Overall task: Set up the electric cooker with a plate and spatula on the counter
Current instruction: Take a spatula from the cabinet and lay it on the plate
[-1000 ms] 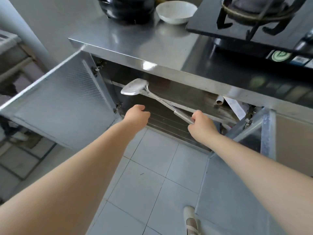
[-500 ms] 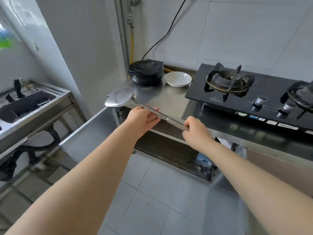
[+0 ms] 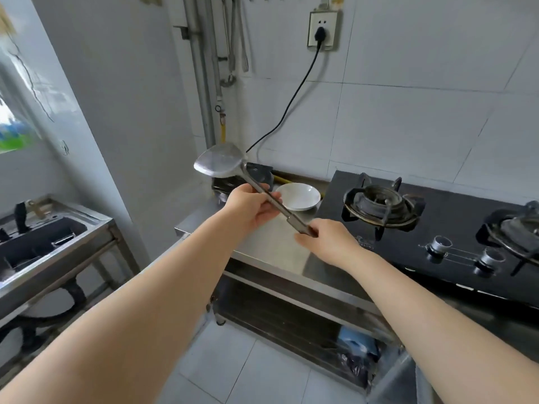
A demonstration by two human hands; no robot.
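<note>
A steel spatula (image 3: 221, 164) is held in the air over the steel counter (image 3: 271, 243), blade up and to the left. My left hand (image 3: 250, 207) grips the middle of its shaft. My right hand (image 3: 326, 242) holds the dark end of its handle. Behind the blade, the black electric cooker (image 3: 259, 174) sits at the counter's back left corner, mostly hidden by the spatula and my left hand. Its cord (image 3: 294, 94) runs up to a wall socket. A white plate (image 3: 297, 196) rests on the counter just right of the cooker.
A black gas hob (image 3: 437, 228) with two burners fills the counter's right side. Under the counter an open cabinet (image 3: 291, 310) holds bags at its right end. A steel sink (image 3: 43, 240) stands to the left. Utensils hang on the wall above the cooker.
The spatula came out of the cabinet and rose above the counter. My left hand closed on its shaft, and the view lifted from the cabinet to the wall.
</note>
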